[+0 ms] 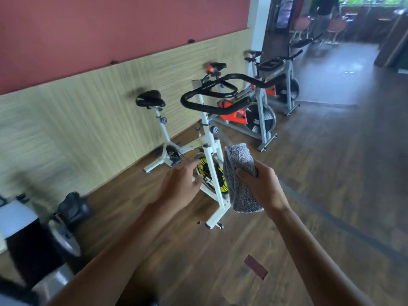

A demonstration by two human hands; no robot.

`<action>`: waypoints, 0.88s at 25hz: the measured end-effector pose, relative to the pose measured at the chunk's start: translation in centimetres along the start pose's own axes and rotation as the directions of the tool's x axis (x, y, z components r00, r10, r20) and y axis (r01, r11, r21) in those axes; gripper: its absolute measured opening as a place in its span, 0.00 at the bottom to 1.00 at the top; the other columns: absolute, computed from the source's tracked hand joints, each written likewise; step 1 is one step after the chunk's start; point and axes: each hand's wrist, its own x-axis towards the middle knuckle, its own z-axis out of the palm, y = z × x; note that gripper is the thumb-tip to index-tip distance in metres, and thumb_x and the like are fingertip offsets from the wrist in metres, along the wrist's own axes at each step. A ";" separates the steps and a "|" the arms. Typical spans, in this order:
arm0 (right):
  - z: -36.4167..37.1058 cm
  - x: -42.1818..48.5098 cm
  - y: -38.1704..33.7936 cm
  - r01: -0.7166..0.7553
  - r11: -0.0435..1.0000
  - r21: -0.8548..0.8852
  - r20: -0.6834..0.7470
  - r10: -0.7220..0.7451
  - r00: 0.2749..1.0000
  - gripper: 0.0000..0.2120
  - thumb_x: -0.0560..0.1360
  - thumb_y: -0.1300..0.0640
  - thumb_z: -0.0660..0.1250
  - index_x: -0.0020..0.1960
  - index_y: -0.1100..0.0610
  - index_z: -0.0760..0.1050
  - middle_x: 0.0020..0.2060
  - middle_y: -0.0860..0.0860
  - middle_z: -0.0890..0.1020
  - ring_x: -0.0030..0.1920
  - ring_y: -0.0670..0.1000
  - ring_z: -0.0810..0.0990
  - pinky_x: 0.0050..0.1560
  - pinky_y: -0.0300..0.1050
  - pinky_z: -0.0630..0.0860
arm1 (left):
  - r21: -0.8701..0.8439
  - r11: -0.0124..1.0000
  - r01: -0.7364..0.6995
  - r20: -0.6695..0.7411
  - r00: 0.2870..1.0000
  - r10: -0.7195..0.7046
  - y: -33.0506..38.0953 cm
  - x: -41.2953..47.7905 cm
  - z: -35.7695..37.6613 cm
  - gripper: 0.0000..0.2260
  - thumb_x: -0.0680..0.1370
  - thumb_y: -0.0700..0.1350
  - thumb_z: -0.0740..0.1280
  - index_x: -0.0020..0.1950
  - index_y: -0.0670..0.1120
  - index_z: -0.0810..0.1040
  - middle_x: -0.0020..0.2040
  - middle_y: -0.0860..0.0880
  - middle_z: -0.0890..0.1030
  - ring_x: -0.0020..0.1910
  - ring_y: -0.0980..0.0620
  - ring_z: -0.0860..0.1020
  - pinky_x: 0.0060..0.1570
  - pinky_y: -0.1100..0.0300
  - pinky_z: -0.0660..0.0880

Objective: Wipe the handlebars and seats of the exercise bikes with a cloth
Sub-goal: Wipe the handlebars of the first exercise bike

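A white exercise bike stands in front of me, with a black seat and black looped handlebars. My right hand grips a folded grey cloth that hangs down below the handlebars. My left hand hovers just left of the cloth with loosely curled fingers and holds nothing. Neither hand touches the bike. Behind it stand a grey-and-red bike with a red-and-black seat and a further grey bike.
The bikes line up along a beige and red wall on a wooden floor. Another machine with a dark seat sits at the lower left. Chairs and a standing person are far back on the right.
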 end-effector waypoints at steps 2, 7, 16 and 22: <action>0.6 3.7 0.5 0.001 1.000 0.009 -0.058 0.000 0.998 0.07 0.75 0.55 0.72 0.41 0.55 0.76 0.33 0.45 0.80 0.36 0.45 0.74 0.42 0.50 0.75 | -0.013 0.999 -0.046 0.014 0.999 0.046 -1.0 4.7 1.0 0.20 0.79 0.44 0.68 0.71 0.44 0.73 0.65 0.44 0.80 0.61 0.45 0.79 0.65 0.47 0.74; 1.4 12.4 2.0 0.004 0.999 0.032 -0.145 0.000 0.990 0.11 0.74 0.53 0.71 0.41 0.60 0.74 0.35 0.57 0.80 0.35 0.47 0.71 0.38 0.53 0.74 | -0.040 0.988 -0.147 0.023 0.989 0.148 -1.8 15.8 2.9 0.19 0.79 0.43 0.67 0.71 0.45 0.74 0.65 0.46 0.79 0.59 0.44 0.80 0.59 0.48 0.77; 3.6 22.9 3.0 -0.030 0.991 0.131 -0.117 0.046 0.992 0.13 0.72 0.50 0.69 0.45 0.60 0.76 0.37 0.59 0.79 0.39 0.48 0.72 0.41 0.56 0.75 | -0.156 0.938 -0.309 -0.020 0.951 0.310 -5.5 29.5 5.5 0.17 0.78 0.41 0.66 0.67 0.42 0.77 0.61 0.46 0.81 0.60 0.47 0.79 0.62 0.49 0.75; 5.5 26.2 3.0 -0.065 0.994 0.087 -0.329 0.090 0.940 0.12 0.73 0.55 0.70 0.45 0.64 0.74 0.35 0.50 0.74 0.37 0.45 0.69 0.38 0.45 0.67 | -0.114 0.837 -0.536 -0.003 0.842 0.539 -9.6 35.5 7.1 0.17 0.77 0.39 0.66 0.66 0.43 0.76 0.62 0.49 0.80 0.64 0.48 0.76 0.69 0.39 0.65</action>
